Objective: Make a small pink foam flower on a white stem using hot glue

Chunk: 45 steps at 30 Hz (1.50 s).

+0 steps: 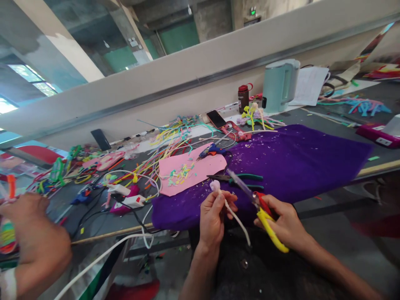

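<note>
My left hand [214,214] pinches a fuzzy pipe-cleaner flower [215,186], pale lilac at its head, with a white stem [239,221] that curves down past the fingers. In my right hand [286,221] is a pair of scissors [265,221] with one yellow and one red handle. Their blades point up and left, above the flower and apart from it. Under both hands spreads a purple cloth [296,162] dotted with small clippings. Dark green-handled pliers [246,179] lie on it, just beyond my left hand.
A pink sheet [175,166] carries cut bits and a blue glue gun [212,151]. Behind are a phone [216,119], a brown bottle [243,99] and a teal jug [279,85]. Power strips [134,201] with cables lie left. A co-worker's arm [40,237] reaches in at far left.
</note>
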{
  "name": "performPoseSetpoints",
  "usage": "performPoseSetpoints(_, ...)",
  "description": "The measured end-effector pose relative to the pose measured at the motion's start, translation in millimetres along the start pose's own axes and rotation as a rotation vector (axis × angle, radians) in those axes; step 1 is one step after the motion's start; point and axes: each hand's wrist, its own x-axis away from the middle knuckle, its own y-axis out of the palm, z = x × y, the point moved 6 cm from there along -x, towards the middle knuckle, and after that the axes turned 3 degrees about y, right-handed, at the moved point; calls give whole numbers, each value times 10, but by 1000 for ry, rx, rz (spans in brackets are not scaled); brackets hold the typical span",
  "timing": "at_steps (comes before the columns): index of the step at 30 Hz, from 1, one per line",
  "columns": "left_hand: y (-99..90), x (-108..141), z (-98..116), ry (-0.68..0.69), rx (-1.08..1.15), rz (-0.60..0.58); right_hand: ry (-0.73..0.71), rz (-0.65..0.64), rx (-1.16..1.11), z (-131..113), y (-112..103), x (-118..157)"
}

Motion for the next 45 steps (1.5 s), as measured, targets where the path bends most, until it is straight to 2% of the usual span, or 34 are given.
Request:
performPoseSetpoints(3,15,7,53,-84,60,-85,123,-74,-284,-13,-27,-91)
performPoseSetpoints(7,23,1,134,-106,103,-163,138,-112,-532,-139,-10,-240)
performPoseSetpoints(15,8,14,116,-134,90,-152,209,-132,-628,-142,161,-316)
performPoseSetpoints(17,-5,-2,144,-96,54,-91,215,-126,-681,-167,220,-329)
performPoseSetpoints(20,-38,-45,225,34,30,42,199,-117,-746,-245,344,-350)
performPoseSetpoints(22,-26,-72,220,57,73,70,170,-107,-792,-306,431,-368)
performPoseSetpoints(29,53,-108,56,14,151,17,135,-148,-915,-397,653,-425)
performPoseSetpoints(33,32,-93,11,-48,190,-9,153,-151,-932,-359,652,-412)
performPoseSetpoints(39,-17,-97,66,-80,204,-138,249,-212,-904,-318,650,-351)
performPoseSetpoints(45,-77,-129,-4,-141,166,-73,309,-262,-944,-265,718,-313)
